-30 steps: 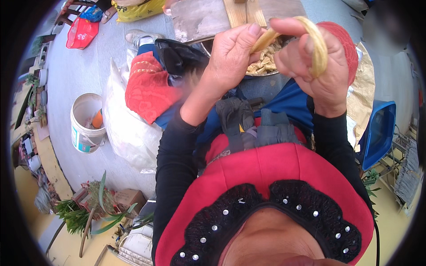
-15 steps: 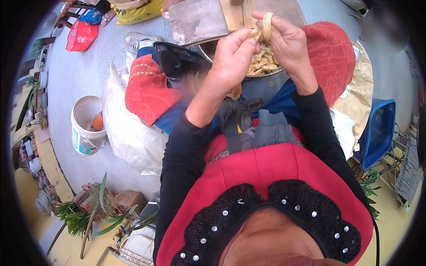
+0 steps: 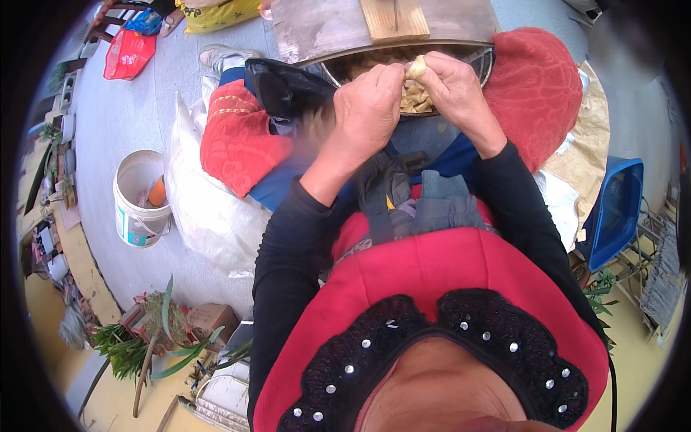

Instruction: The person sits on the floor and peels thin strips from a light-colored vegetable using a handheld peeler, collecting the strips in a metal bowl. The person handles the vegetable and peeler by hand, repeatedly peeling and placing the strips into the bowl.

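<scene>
My left hand (image 3: 371,108) and my right hand (image 3: 457,90) meet over a round metal pan (image 3: 423,114) between my knees. Their fingertips pinch a pale golden, folded strip (image 3: 415,69) that looks knotted or twisted. Part of the strip is hidden behind the fingers. In the pan lie several small golden-brown folded pieces (image 3: 414,101) of like colour. A worn wooden board (image 3: 317,32) covers the pan's far side, with a paler wood block (image 3: 394,20) on top and a thin metal rod standing on it.
Red cloths (image 3: 536,93) cover my knees. A black plastic bag (image 3: 288,90) hangs by the left knee. A white sack (image 3: 209,223) and a white bucket (image 3: 137,216) stand left; brown paper (image 3: 594,137) and a blue bin (image 3: 612,209) are at right. Plants (image 3: 129,353) sit lower left.
My hands have come lower and closer together. The loop that stood up from my right fingers is now a compact bundle between both hands. More of the pan's far opening shows under the board.
</scene>
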`<state>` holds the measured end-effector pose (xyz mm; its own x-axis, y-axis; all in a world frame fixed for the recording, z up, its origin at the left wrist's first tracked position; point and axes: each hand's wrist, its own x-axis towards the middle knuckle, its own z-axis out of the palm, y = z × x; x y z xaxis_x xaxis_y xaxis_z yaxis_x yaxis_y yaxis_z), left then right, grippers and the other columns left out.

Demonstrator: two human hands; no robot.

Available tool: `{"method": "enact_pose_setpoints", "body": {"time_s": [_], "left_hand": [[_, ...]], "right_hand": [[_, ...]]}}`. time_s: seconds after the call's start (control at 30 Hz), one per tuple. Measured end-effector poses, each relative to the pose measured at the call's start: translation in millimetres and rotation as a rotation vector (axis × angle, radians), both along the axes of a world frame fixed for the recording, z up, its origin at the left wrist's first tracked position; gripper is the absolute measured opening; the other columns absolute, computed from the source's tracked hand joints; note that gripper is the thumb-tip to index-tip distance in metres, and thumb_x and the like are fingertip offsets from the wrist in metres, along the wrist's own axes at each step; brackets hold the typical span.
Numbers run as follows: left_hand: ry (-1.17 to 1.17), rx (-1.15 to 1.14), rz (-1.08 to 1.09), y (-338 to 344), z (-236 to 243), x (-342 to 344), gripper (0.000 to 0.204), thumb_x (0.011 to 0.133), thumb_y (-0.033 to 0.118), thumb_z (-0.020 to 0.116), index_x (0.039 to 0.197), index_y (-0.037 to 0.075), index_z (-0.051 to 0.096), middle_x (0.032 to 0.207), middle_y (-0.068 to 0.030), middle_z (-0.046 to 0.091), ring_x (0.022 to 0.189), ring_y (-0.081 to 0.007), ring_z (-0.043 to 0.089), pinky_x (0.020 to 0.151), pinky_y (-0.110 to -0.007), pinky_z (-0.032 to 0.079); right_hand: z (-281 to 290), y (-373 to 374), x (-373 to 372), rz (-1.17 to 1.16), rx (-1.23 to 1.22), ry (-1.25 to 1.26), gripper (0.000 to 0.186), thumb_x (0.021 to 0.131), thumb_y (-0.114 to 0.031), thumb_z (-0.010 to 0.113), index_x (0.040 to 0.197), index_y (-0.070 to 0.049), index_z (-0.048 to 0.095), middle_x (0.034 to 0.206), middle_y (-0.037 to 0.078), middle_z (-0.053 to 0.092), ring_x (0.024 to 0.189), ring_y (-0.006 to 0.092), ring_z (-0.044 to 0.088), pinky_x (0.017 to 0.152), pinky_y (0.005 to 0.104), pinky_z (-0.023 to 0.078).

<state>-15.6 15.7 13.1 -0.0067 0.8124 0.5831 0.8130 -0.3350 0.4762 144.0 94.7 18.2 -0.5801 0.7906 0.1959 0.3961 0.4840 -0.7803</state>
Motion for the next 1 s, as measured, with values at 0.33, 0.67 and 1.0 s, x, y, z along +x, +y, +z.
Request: {"method": "enact_pose_setpoints", "body": {"time_s": [0.33,0.67,1.0], "left_hand": [[-0.193,0.081,-0.085,-1,-10,8,0.035,0.078,0.009,0.067,0.112,0.004,0.061,0.093,-0.0103,0.065,0.080,-0.0323,0.065,0.067,-0.038,0.054],[-0.218,-0.422,0.076,1,25,11,0.020,0.093,0.021,0.058,0.103,0.004,0.059,0.080,-0.0177,0.065,0.076,-0.0323,0.068,0.068,-0.039,0.053],[-1.473,-0.783,-0.349,-23,-6,-12,0.023,0.101,0.022,0.055,0.097,0.000,0.062,0.061,0.0017,0.048,0.047,-0.0067,0.037,0.042,-0.021,0.030]], "right_hand": [[-33,-9,6,0.331,-1.307,0.818,0.026,0.098,-0.023,0.058,0.117,-0.007,0.064,0.115,0.003,0.064,0.108,0.0150,0.059,0.098,0.0352,0.045],[-7,-15,-10,0.015,0.034,0.311,0.015,0.085,-0.001,0.061,0.097,0.003,0.069,0.120,0.012,0.060,0.109,0.0222,0.059,0.093,0.0305,0.047],[-13,8,-7,0.027,-0.566,0.897,0.014,0.094,-0.001,0.059,0.104,0.006,0.068,0.130,0.006,0.053,0.113,0.0161,0.055,0.098,0.0293,0.045]]}}
